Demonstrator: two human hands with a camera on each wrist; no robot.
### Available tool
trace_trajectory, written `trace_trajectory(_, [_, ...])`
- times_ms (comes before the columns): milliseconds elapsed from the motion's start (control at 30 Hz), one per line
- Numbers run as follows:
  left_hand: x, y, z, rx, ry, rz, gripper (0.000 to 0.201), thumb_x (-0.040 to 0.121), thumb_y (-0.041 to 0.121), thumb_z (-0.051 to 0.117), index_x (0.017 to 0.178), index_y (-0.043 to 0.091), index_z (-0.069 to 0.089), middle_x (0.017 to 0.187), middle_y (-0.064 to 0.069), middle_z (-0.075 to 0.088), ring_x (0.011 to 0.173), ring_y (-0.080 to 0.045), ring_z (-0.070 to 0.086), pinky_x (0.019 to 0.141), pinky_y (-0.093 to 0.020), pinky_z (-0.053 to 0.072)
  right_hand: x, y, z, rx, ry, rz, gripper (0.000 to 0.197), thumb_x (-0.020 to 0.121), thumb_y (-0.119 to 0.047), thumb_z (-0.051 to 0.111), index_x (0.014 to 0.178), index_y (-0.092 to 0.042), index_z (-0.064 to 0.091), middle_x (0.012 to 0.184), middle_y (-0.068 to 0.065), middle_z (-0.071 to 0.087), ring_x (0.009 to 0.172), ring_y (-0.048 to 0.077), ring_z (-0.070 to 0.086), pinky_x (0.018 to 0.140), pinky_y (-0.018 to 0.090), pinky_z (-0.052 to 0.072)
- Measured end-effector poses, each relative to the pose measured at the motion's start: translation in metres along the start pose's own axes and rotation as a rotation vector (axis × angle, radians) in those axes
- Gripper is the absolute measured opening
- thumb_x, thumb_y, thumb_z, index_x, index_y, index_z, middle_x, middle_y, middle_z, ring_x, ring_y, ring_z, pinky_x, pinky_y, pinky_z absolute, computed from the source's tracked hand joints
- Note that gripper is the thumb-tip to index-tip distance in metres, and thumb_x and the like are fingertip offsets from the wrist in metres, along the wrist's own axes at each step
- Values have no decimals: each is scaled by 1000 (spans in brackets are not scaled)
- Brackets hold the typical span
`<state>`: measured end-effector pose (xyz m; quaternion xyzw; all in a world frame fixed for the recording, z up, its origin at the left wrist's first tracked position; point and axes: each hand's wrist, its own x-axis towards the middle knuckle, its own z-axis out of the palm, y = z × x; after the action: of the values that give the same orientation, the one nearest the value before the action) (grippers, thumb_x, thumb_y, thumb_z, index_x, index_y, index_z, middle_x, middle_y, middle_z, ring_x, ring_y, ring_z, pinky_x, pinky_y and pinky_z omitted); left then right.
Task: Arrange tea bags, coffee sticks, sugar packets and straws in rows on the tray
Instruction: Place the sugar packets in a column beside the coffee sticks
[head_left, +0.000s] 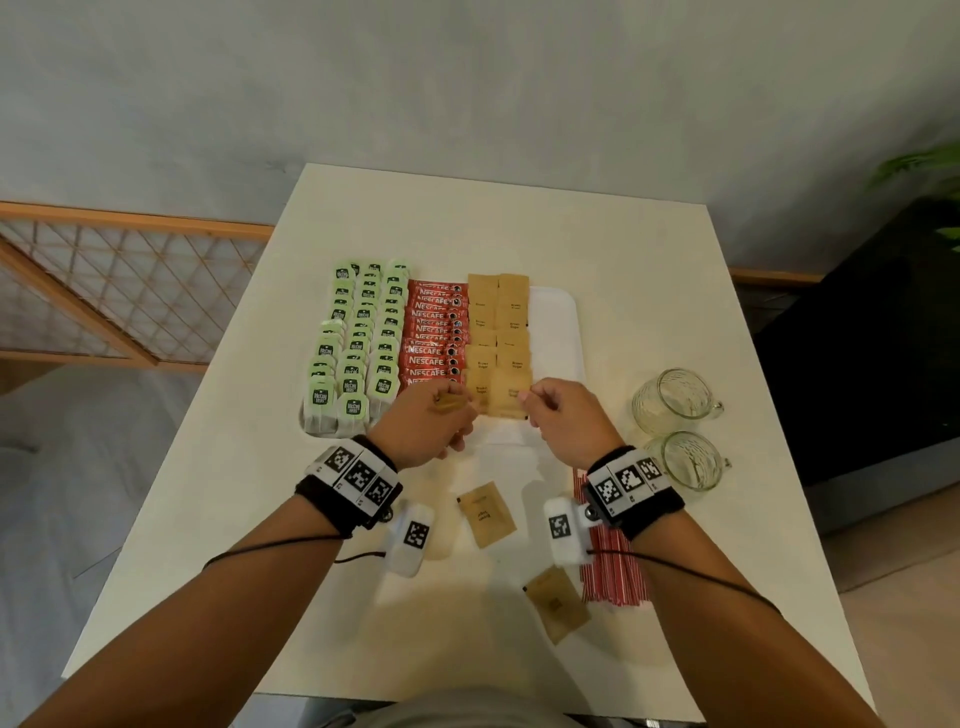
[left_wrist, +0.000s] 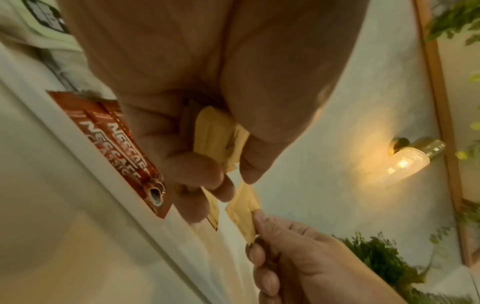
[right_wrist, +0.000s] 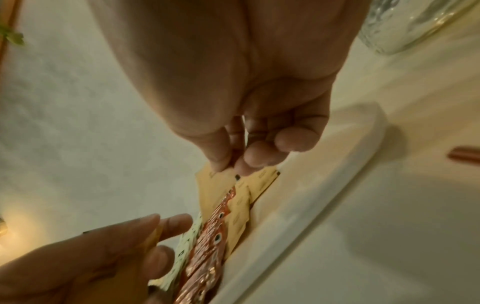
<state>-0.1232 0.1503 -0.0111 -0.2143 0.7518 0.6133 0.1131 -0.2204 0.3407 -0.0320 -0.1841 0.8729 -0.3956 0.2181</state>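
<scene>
Three groups fill the white plastic tray (head_left: 563, 332): green-labelled tea bags (head_left: 358, 345) left, red "NESCAFE" coffee sticks (head_left: 434, 338), brown paper "Brown Sugar" packets (head_left: 498, 338) right. Right hand (head_left: 563, 415) pinches the nearest tray packet (head_left: 509, 397); left hand (head_left: 431, 423) grips a small stack of brown packets (left_wrist: 218, 135).

Paper, foil and glass around a smooth white tray (head_left: 563, 332)

On the tray: matt brown paper sugar packets (head_left: 497, 332), glossy red foil coffee sticks (head_left: 434, 332), soft papery tea bags (head_left: 358, 343) with green tags. Right of the tray: clear textured glass mugs (head_left: 675, 397). Near side of the tray: red-striped paper-wrapped straws (head_left: 615, 566) on the matt, smooth tabletop (head_left: 467, 218).
</scene>
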Motion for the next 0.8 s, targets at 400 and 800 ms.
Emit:
trace_trajectory(400, [23,13,5,25,19,-149,13,87,-2,57,97,2,64,75,-10,65,59,-20,65,63,-32,58,40,9,5,-138,37,213,42,100,-34,59,82,2,71,83,18,73,70,26,62,70,35,55])
trace_trajectory(800, [32,27,12,150,-22,-141,14,95,0,52,90,11,60,80,-8,66,53,-11,63,48,-21,53,39,3,11,-141,78,253,37,98,-34,61,82,-1,72,79,13,75,77,34,71,76,45,60])
